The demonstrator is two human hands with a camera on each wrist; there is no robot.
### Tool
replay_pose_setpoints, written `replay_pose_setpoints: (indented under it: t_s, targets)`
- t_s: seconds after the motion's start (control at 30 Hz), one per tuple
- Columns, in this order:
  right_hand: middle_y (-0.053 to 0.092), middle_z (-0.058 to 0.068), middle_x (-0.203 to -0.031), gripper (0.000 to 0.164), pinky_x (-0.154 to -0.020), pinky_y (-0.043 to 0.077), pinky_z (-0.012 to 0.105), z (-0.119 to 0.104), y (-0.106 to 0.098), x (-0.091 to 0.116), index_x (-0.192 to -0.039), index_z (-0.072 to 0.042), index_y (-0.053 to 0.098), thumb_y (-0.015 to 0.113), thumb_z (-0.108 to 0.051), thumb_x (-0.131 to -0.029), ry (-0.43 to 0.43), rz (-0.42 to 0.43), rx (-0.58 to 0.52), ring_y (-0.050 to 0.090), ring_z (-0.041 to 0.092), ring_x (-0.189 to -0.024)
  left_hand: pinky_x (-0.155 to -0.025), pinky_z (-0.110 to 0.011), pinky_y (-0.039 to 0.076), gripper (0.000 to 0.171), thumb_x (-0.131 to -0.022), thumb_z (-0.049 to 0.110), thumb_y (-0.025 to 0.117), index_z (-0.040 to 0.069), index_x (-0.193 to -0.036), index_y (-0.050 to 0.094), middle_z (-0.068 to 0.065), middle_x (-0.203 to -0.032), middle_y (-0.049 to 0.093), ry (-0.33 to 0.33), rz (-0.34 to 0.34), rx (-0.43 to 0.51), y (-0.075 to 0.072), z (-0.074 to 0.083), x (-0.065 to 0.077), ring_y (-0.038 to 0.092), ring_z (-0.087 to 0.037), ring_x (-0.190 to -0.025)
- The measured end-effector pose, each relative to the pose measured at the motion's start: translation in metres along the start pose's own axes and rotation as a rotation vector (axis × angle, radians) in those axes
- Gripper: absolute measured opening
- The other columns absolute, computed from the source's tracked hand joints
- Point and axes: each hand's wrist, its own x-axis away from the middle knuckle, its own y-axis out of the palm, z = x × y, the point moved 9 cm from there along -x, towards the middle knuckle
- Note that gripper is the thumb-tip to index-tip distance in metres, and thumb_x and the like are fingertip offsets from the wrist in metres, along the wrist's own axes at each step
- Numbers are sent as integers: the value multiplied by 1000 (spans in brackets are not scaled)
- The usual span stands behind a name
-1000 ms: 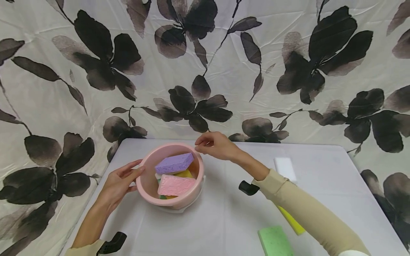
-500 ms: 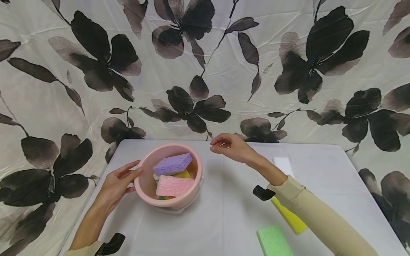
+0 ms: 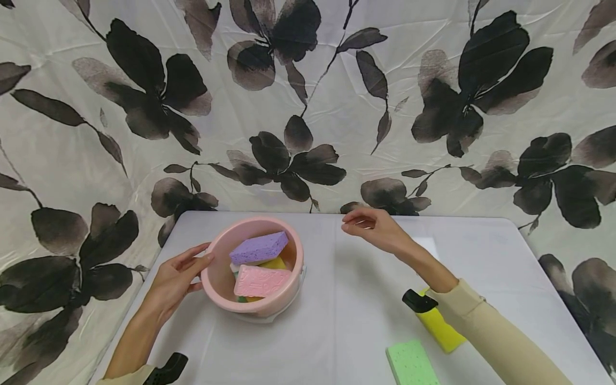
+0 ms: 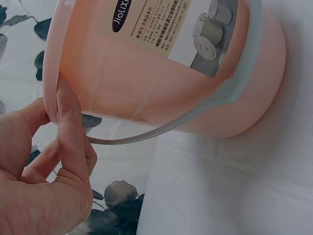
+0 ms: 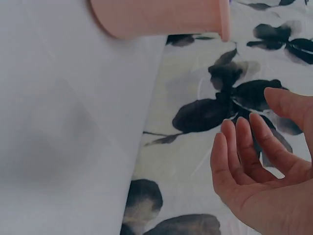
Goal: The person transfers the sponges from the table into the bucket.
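Observation:
A pink bucket [image 3: 287,295] stands on the white table at left, with a pale handle [image 4: 195,108] hanging at its side. My left hand [image 3: 172,279] pinches the bucket's rim between thumb and fingers, as the left wrist view shows. Inside the bucket a purple sponge [image 3: 258,247] and a pink sponge [image 3: 262,281] lie on top; yellow, white and green pieces beneath are mostly covered. Holding nothing, my right hand [image 3: 377,230] hovers over the back of the table, right of the bucket. Its fingers are loosely bent in the right wrist view.
A green sponge [image 3: 412,363] lies near the front, and a yellow sponge [image 3: 440,326] is partly under the right forearm. Behind that arm shows part of a white block [image 3: 428,246]. A floral cloth [image 3: 366,123] hangs behind the table's back edge.
My right hand has moved away from the bucket's rim toward the right. The left hand keeps its hold on the rim, and the sponges stay where they were.

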Motion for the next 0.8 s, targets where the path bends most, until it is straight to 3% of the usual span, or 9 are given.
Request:
replay_pose_setpoints:
  t_s: [0.27, 0.8]
  targets:
    - [71, 8, -116, 33, -97, 52, 40, 20, -19, 12, -121, -7, 70, 73, -30, -98, 47, 62, -6, 65, 24, -108, -79, -25, 61, 75, -97, 45, 70, 9, -156, 43, 7, -107, 66, -7, -4, 7, -1, -1, 0, 66, -3, -94]
    - [70, 11, -121, 41, -88, 53, 21, 65, -55, 42, -125, -4, 67, 70, -35, -99, 116, 205, 51, 66, 20, -108, -79, -25, 61, 76, -96, 46, 70, 9, -156, 43, 7, -107, 67, -11, 1, 15, 0, -2, -1, 67, -3, -94]
